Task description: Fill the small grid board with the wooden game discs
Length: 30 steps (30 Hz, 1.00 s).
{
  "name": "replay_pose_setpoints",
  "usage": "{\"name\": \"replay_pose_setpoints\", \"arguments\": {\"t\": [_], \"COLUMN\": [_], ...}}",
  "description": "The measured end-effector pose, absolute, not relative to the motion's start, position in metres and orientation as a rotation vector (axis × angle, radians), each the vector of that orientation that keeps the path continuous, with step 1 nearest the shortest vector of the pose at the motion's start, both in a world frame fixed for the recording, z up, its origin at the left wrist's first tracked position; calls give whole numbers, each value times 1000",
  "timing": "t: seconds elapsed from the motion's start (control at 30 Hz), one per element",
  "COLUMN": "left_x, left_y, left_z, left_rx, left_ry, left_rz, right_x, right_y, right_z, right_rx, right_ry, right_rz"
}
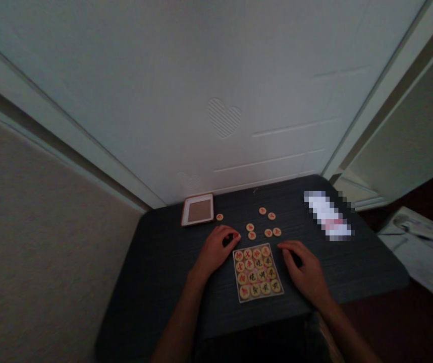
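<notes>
A square tray (235,275) of xiangqi pieces lies on the dark table in front of me, its round wooden discs in rows, some marked red and some black. My left hand (216,247) rests just beyond the tray's upper left corner, thumb and fingers curved together around the edge of a pale xiangqi piece (238,236), mostly hidden by the fingertips. To the right of the tray, my right hand (305,267) lies on the table with loosely bent fingers, thumb and index slightly apart, nothing visible in it. Beyond the tray are several loose red-marked pieces (252,235).
An open shallow box lid (183,217) with a brown inside sits at the table's back left, with one red piece (220,217) beside it. A blurred-out white item (326,212) lies at the back right. A white panel (224,166) rises behind the table (156,267).
</notes>
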<state>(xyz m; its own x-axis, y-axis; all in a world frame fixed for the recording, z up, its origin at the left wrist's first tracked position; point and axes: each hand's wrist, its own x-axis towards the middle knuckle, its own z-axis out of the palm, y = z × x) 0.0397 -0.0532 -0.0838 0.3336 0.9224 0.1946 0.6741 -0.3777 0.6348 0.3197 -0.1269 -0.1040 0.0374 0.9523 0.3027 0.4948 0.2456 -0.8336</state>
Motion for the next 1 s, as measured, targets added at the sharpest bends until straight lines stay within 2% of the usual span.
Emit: {"name": "replay_pose_setpoints", "arguments": {"t": [0.2, 0.4, 0.7, 1.0], "left_x": [32, 27, 31, 32], "left_y": [-48, -45, -46, -44], "left_z": [-77, -83, -79, -80], "left_rx": [2199, 2215, 2287, 2263], "left_ry": [1619, 1791, 1360, 1335], "left_rz": [854, 641, 678, 786], "right_x": [320, 319, 319, 321], "right_y": [-127, -127, -128, -91], "right_z": [-102, -100, -102, -83], "right_rx": [-1374, -1383, -1378, -1237], "right_ry": [-1584, -1581, -1575, -1792], "right_rz": [625, 622, 621, 542]}}
